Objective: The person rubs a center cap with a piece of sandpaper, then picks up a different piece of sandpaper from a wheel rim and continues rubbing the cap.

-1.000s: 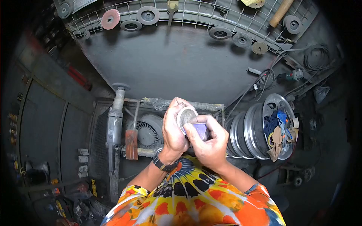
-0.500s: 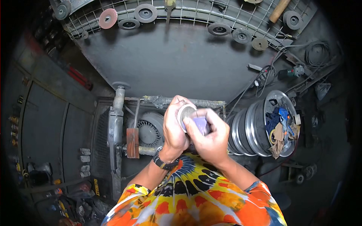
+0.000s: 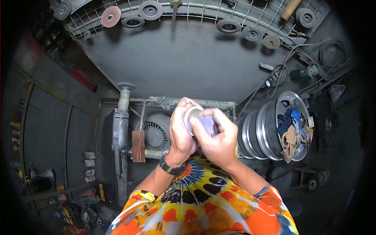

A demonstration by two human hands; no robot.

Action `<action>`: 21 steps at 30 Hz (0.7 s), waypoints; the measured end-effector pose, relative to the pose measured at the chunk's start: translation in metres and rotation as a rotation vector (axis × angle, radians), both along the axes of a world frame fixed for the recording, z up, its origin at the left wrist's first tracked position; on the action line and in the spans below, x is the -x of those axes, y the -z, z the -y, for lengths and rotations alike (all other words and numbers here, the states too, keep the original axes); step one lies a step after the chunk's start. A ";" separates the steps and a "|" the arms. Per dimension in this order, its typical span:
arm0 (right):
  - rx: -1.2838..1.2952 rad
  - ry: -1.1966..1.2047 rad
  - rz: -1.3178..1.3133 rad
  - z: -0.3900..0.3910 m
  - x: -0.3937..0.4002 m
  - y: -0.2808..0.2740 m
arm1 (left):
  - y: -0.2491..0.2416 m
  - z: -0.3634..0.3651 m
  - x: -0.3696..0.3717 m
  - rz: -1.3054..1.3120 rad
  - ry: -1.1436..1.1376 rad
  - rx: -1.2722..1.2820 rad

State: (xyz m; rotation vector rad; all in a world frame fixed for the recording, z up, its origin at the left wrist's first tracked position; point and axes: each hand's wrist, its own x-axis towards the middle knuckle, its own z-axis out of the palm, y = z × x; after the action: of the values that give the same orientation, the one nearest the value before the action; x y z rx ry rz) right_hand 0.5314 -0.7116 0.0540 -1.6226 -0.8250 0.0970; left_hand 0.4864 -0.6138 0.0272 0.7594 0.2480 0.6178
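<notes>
Held up over my waist, my left hand (image 3: 181,131) is curled around a small round piece (image 3: 188,114) with a pale rim and a greyish face. My right hand (image 3: 217,145) pinches a folded purple sheet (image 3: 207,124) between thumb and fingers. The sheet lies at the round piece's face, and the right fingertips are blurred by motion. Part of the round piece is covered by both hands, so its full shape is hidden.
Beyond my hands stands a metal frame (image 3: 196,103) before a grey panel (image 3: 188,58). Discs hang on a wire grid (image 3: 192,13). A grinder-like tool (image 3: 119,129) is at left, beside a wooden-handled block (image 3: 138,146). Wheel rims (image 3: 264,129) holding rags (image 3: 290,133) are at right.
My right fingers and the purple sheet have shifted slightly against the round piece. The left hand keeps its hold, and the whole view has tilted a little.
</notes>
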 end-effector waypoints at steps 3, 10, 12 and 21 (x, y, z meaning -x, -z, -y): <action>-0.119 0.016 -0.212 -0.005 0.000 -0.004 | 0.004 0.002 0.000 0.037 0.029 0.106; -0.047 0.064 -0.080 -0.005 0.002 0.009 | 0.005 -0.002 0.000 0.014 0.032 0.063; -0.021 0.053 -0.029 0.001 0.009 0.005 | 0.006 -0.003 0.001 0.015 0.015 0.047; 0.056 0.082 0.125 0.004 0.010 0.004 | 0.006 -0.004 0.003 0.024 0.044 0.039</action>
State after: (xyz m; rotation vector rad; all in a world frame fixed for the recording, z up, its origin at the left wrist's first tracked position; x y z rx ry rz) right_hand 0.5215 -0.7152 0.0502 -1.7262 -0.8563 -0.0398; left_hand 0.4831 -0.6093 0.0217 0.7174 0.2203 0.5782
